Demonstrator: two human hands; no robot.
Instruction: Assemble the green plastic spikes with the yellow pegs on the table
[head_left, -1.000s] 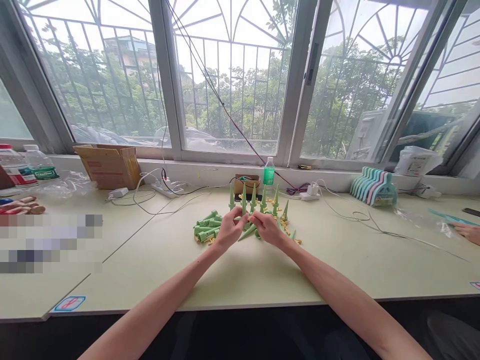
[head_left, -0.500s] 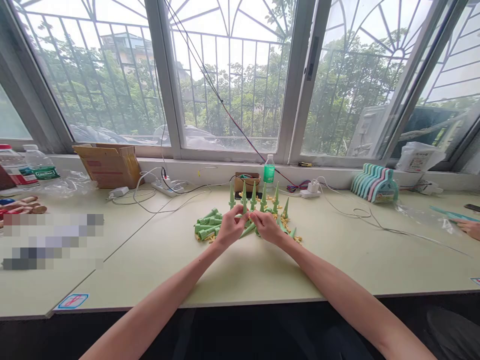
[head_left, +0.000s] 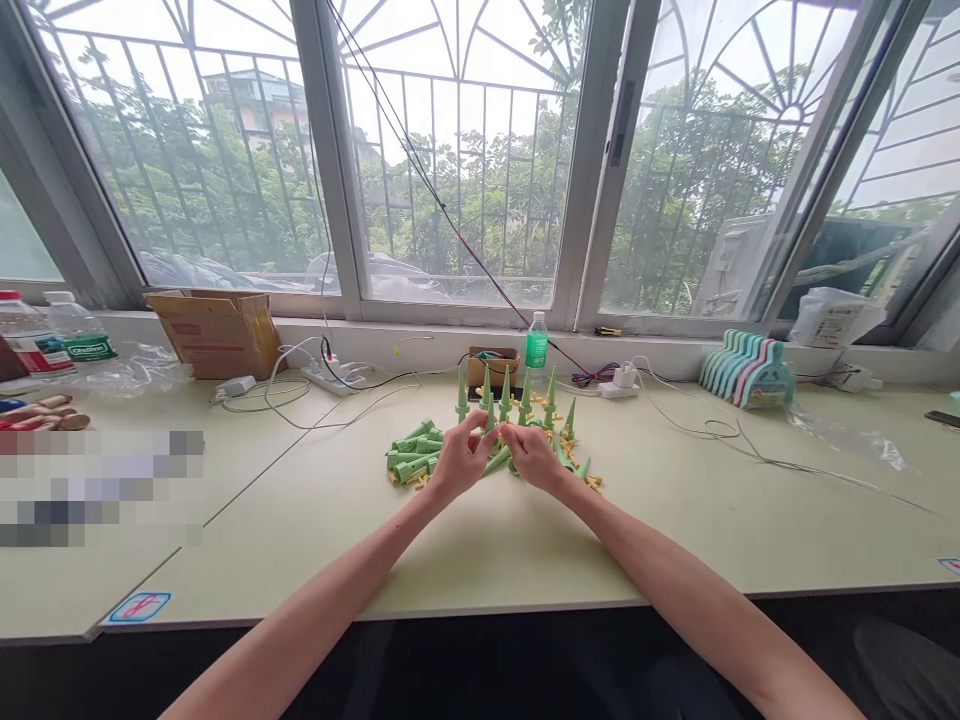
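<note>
My left hand is closed around a green plant watering spike, its pointed end up above the fingers. My right hand meets it in front, with thumb and finger pinched; whatever they grip is hidden. Behind my hands several more green spikes stand upright in a row. Left of my left hand lies a pile of green hollow tubes. Small yellow valve-like pieces are scattered around and behind my right hand, among some lying green spikes.
A small cardboard box and a bottle with a green label stand behind the spikes. Power strip and cables run along the back wall. Teal and pink hangers are at right, a larger carton at left.
The view has shifted slightly. Both my hands stay together in nearly the same place. At the far right, another person's hand and a teal item have gone out of view.
</note>
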